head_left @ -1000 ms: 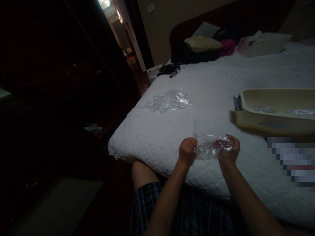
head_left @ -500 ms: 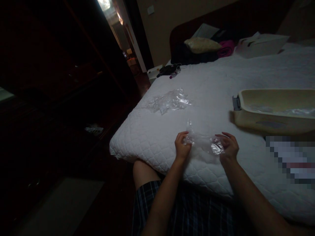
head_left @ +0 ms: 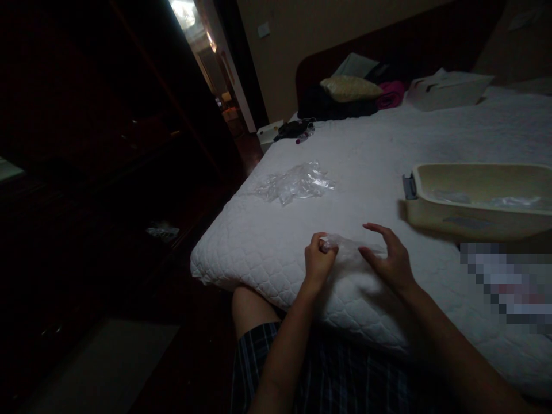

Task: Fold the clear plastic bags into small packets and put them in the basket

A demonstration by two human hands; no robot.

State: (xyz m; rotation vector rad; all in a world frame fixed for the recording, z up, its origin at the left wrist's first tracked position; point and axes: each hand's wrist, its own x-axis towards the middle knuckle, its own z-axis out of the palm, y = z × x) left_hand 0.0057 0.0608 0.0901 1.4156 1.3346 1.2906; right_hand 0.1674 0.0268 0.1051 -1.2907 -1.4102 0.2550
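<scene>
My left hand (head_left: 319,256) is closed around one end of a clear plastic bag (head_left: 347,246) just over the near edge of the bed. The rest of the bag stretches rightward toward my right hand (head_left: 390,256). That hand has its thumb and fingers spread apart, close to the bag's loose end; whether it touches the film is hard to see. Farther up the bed lies a pile of crumpled clear plastic bags (head_left: 297,183). To the right stands a cream plastic bin (head_left: 431,221) with a grey latch and more clear plastic inside.
The white quilted bed (head_left: 245,253) fills the middle. At its head are a beige cushion (head_left: 351,89), a rolled magenta cloth (head_left: 390,95) and a white box (head_left: 451,92). Dark items (head_left: 293,129) lie at the far left corner. A plastic packet (head_left: 163,231) is at left.
My right hand has let go of its end of the bag and opened its fingers. My left hand has bunched its end tighter. The view has shifted slightly.
</scene>
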